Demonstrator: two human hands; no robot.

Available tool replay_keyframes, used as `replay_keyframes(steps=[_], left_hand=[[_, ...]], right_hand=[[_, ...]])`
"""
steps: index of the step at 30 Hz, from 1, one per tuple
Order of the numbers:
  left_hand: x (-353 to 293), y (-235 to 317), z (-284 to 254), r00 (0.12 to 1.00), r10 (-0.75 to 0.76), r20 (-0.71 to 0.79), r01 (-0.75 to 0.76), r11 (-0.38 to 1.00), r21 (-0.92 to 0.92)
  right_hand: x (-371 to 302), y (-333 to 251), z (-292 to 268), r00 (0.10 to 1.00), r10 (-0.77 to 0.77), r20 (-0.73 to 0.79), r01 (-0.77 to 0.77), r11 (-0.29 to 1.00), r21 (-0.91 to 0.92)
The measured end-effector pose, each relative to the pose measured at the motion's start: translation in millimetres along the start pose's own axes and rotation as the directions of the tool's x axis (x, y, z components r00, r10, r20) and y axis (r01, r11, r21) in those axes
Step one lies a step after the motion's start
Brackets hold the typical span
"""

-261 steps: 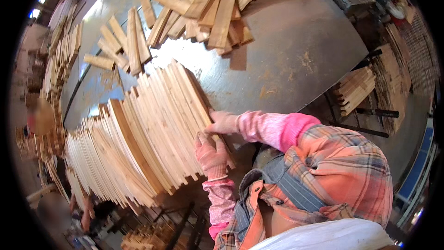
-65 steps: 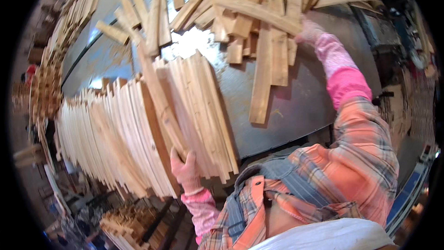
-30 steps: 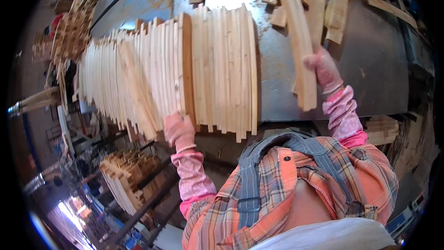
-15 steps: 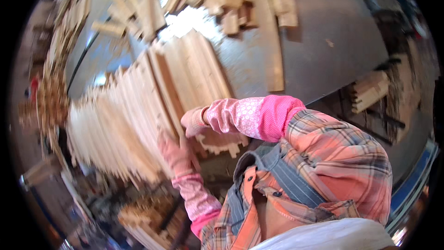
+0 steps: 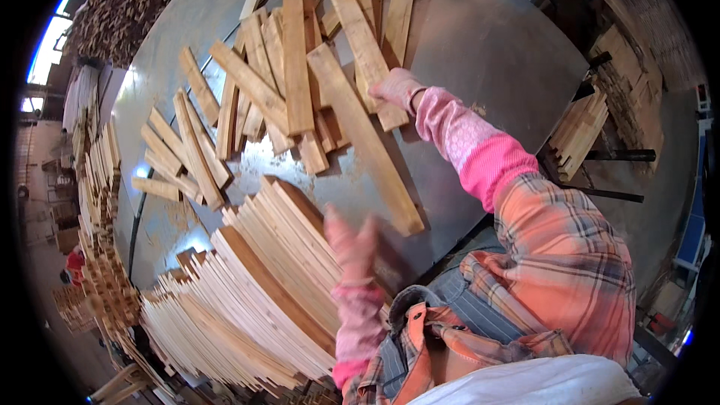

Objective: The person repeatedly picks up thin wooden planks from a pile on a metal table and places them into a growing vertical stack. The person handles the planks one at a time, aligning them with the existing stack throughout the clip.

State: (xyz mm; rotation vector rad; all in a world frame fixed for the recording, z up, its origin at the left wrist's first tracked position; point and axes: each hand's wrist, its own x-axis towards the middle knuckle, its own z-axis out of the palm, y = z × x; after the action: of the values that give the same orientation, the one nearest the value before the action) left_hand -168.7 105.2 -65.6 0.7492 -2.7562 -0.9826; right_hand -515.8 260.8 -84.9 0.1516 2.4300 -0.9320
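Observation:
My right hand [image 5: 397,91], in a pink glove, reaches across the metal table and closes on the edge of a flat wooden strip [image 5: 358,37] in a loose pile. My left hand [image 5: 351,247], gloved too and slightly blurred, hovers by the near end of a row of wooden strips, its thumb and fingers apart with nothing between them. That row of pale strips [image 5: 217,315] stands packed side by side along the table's near left. One darker brown strip [image 5: 277,292] shows within it. A long strip [image 5: 367,142] lies slantwise between my two hands.
More loose strips [image 5: 199,150] lie crisscrossed at the table's left. The grey metal tabletop [image 5: 495,52] runs to an edge on the right, beyond which stands a stack of wood pieces [image 5: 577,135]. Further stacked wood [image 5: 109,277] stands past the left edge.
My right hand has left the packed row and moved up and right to the loose strips. My left hand has come off the row too. The view has shifted, showing more of the pile.

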Motion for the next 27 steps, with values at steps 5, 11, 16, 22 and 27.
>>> replay_keyframes(steps=[5,11,16,22,27], left_hand=[[71,105,87,0.9,-0.35,0.259,0.323,0.935,0.145],[73,117,52,0.996,-0.017,0.087,0.04,0.959,-0.28],[212,182,43,0.98,0.169,0.106,-0.131,0.946,-0.297],[344,167,101,0.953,-0.124,0.277,0.13,0.991,-0.004],[362,185,104,0.847,-0.044,0.53,0.309,0.853,-0.422]], right_hand=[[7,-18,-36,0.997,-0.071,-0.021,0.073,0.993,0.095],[56,-31,-54,0.992,0.054,-0.113,-0.015,0.947,0.321],[30,-24,-30,0.998,-0.059,0.001,0.057,0.969,0.239],[40,13,-77,0.987,-0.022,-0.16,0.08,0.926,0.368],[111,32,-66,0.986,-0.166,0.026,0.106,0.736,0.669]])
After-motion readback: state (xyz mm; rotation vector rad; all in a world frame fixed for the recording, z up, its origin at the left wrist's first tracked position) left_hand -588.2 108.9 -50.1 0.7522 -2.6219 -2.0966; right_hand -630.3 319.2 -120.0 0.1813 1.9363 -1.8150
